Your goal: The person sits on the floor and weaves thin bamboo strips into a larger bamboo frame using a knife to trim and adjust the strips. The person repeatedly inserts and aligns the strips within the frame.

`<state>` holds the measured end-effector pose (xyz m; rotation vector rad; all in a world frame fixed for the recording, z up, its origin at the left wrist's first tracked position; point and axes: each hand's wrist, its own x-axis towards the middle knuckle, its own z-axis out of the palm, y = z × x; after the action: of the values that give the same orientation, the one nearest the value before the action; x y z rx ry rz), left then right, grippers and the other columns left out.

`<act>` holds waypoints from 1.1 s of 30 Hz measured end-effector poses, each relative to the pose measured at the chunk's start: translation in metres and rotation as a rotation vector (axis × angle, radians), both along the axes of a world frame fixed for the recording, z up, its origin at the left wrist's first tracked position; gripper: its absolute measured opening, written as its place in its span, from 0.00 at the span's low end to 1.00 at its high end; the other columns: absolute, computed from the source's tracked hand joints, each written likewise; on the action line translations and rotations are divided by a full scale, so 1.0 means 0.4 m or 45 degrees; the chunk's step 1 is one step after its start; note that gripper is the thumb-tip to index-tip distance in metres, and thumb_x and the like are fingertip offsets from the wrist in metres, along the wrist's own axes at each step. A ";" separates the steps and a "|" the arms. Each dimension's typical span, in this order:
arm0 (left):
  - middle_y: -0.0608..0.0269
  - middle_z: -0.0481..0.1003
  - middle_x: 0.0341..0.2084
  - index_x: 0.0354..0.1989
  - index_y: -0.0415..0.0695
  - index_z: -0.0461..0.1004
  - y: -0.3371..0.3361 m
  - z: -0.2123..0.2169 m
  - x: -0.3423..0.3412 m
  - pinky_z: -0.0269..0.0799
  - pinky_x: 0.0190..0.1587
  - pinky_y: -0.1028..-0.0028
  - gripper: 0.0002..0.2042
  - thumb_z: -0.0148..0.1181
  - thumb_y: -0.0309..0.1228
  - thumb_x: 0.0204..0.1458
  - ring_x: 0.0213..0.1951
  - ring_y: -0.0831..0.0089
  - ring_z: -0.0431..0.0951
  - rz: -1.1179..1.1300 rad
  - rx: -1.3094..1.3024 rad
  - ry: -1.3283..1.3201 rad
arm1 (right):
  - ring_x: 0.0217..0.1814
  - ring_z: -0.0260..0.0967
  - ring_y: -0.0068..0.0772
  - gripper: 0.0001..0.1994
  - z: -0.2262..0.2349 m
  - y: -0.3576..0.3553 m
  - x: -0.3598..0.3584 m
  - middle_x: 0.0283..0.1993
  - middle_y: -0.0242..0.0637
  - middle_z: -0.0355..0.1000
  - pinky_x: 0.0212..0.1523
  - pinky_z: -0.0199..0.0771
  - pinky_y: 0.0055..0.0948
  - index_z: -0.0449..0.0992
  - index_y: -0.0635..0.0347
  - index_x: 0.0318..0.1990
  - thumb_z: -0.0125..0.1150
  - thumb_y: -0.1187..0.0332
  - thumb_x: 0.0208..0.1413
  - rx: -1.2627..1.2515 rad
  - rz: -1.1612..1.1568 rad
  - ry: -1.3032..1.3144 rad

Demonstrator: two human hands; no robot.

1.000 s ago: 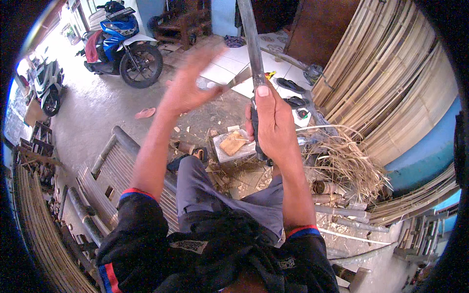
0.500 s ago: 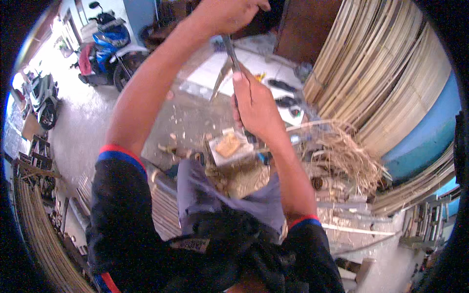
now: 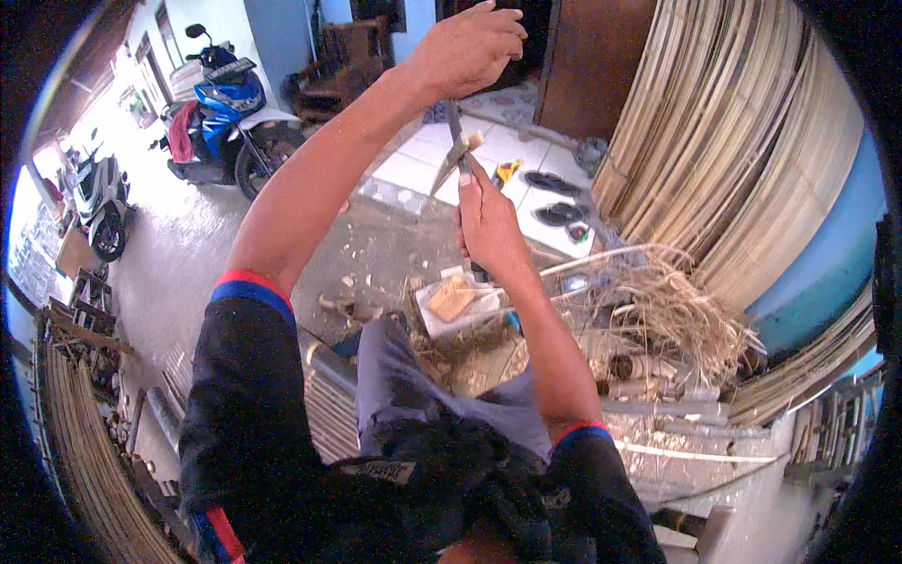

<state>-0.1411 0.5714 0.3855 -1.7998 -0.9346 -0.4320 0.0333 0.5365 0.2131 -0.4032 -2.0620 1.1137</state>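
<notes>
Your right hand (image 3: 489, 221) is closed around a dark rod (image 3: 454, 120), thumb lying along it, out ahead of your knees. Your left hand (image 3: 473, 49) reaches farther forward, fingers half curled and pointing right; whether it holds anything cannot be told. The rod rises from your right fist, its upper part disappearing behind your left hand and wrist. Just above your right thumb, a thin flat piece (image 3: 447, 169) slants down to the left across the rod, with a pale chip (image 3: 474, 140) beside it. Below your hands, a yellow-brown block (image 3: 451, 297) lies on a whitish board (image 3: 460, 324). To your right are a heap of shavings (image 3: 681, 315) and leaning strips (image 3: 733, 122).
</notes>
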 end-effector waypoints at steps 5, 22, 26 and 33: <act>0.54 0.79 0.41 0.40 0.43 0.78 -0.094 0.056 0.013 0.71 0.52 0.61 0.09 0.56 0.26 0.53 0.50 0.57 0.77 -0.209 0.501 -0.729 | 0.17 0.62 0.22 0.27 0.008 0.036 0.014 0.21 0.30 0.64 0.17 0.65 0.27 0.61 0.59 0.68 0.38 0.51 0.72 -0.243 0.035 0.012; 0.44 0.77 0.22 0.39 0.42 0.72 -0.129 -0.415 -0.130 0.71 0.33 0.48 0.18 0.53 0.47 0.63 0.31 0.41 0.79 0.429 -0.235 -1.748 | 0.17 0.64 0.20 0.19 0.512 0.062 0.024 0.24 0.31 0.67 0.15 0.67 0.26 0.68 0.57 0.47 0.48 0.49 0.67 0.133 0.167 -0.120; 0.38 0.77 0.29 0.42 0.40 0.70 -0.215 -0.722 -0.185 0.70 0.35 0.47 0.19 0.53 0.47 0.62 0.36 0.39 0.78 0.439 -0.271 -1.690 | 0.17 0.64 0.21 0.19 0.445 0.054 -0.064 0.24 0.31 0.67 0.15 0.67 0.26 0.68 0.57 0.48 0.48 0.49 0.67 0.026 0.352 -0.410; 0.42 0.77 0.30 0.43 0.42 0.71 -0.287 -0.890 -0.201 0.70 0.36 0.49 0.14 0.50 0.42 0.65 0.35 0.39 0.78 0.597 -0.377 -1.892 | 0.35 0.68 0.30 0.22 0.478 -0.013 -0.062 0.37 0.39 0.71 0.38 0.70 0.33 0.71 0.59 0.52 0.40 0.49 0.70 0.090 0.392 -0.271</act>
<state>-0.2213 0.4565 0.0295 -1.1994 -2.4357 -1.4297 0.0083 0.5312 0.4045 -0.1779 -2.4036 1.2139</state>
